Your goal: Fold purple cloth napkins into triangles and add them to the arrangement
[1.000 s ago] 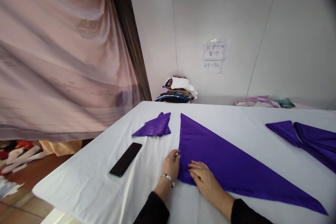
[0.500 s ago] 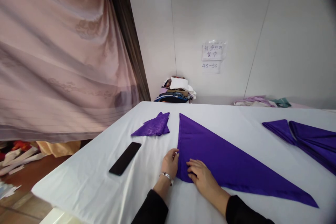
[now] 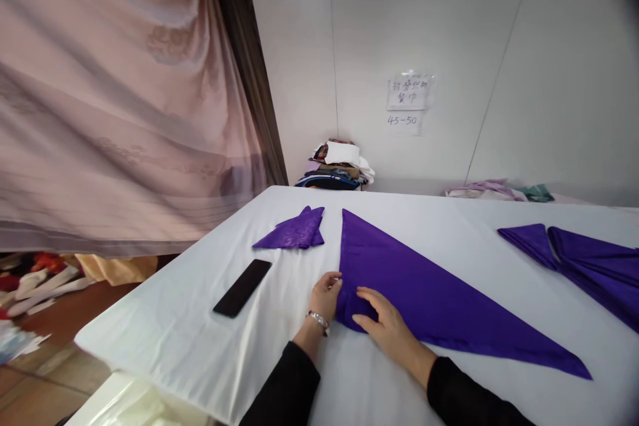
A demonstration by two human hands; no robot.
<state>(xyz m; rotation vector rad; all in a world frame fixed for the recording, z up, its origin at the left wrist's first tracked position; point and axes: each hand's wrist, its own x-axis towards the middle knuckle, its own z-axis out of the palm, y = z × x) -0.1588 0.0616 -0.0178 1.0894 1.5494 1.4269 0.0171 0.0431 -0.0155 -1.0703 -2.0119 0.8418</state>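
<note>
A purple cloth napkin (image 3: 419,299), folded into a large triangle, lies flat on the white-covered table (image 3: 174,359). At its left edge, my left hand (image 3: 325,298) has thumb and fingers closed in a pinch on the cloth. My right hand (image 3: 383,321) rests over the lower left part of the triangle, thumb and fingers apart and slightly bent. Beyond my left hand lies a smaller folded purple napkin (image 3: 294,229) with pointed corners. On the right side of the table is more folded purple cloth (image 3: 594,266), cut off by the frame edge.
A black phone (image 3: 243,287) lies left of my hands. Behind the table are a clothes pile (image 3: 337,166) and some lilac cloth (image 3: 484,190) by the wall. A pink curtain (image 3: 124,93) hangs at the left. A paper sign (image 3: 408,93) is on the wall.
The view has shifted slightly. My right thumb and fingers have spread further apart over the cloth. My left hand keeps its place at the napkin's left edge.
</note>
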